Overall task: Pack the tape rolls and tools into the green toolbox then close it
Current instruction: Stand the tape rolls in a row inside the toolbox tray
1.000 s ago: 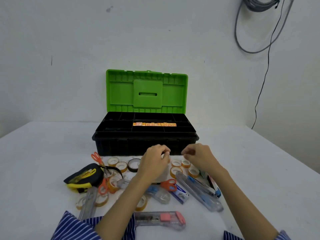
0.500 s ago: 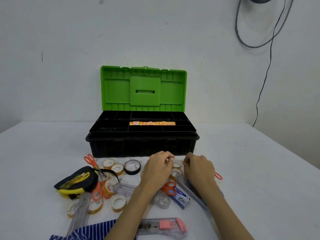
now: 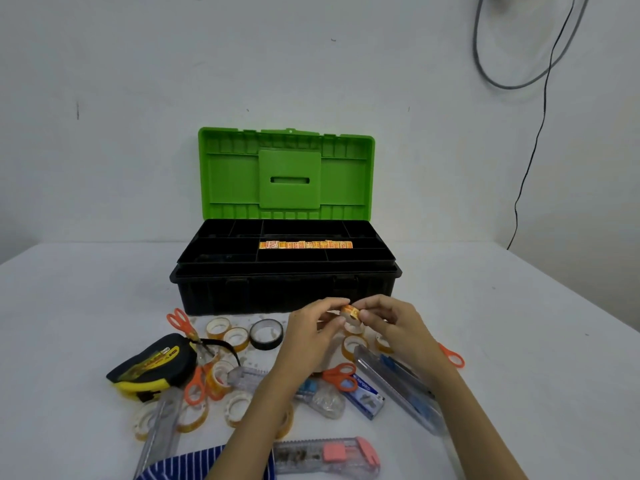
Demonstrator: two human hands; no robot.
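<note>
- So the change from half a second ago: both hands were down among the pile, and now they've come up with a small orange-labelled tape roll [image 3: 350, 312] held between them, just in front of the toolbox's black front wall.
- Left hand [image 3: 313, 336] has its fingertips pinched on the roll's left side, and right hand [image 3: 391, 325] pinches the other side. Both are curled on that same roll, nothing else in either hand.
- The green-lidded toolbox with the black divided tray [image 3: 287, 268] sits with its lid standing straight up against the wall. One middle compartment already has a row of orange-labelled tape rolls [image 3: 305, 244] lined up on edge.
- My guess is this roll is headed for that same row, so one more piece is about to get packed.
- Plenty left on the white table [image 3: 519, 341] though: clear tape rolls [image 3: 235, 339], a black tape roll [image 3: 266, 334], orange-handled scissors [image 3: 180, 322], a black and yellow tape measure [image 3: 152, 367], and a clear utility knife with a pink slider [image 3: 327, 455].
- So it looks like early days, and the lid stays open for a good while yet.
</note>
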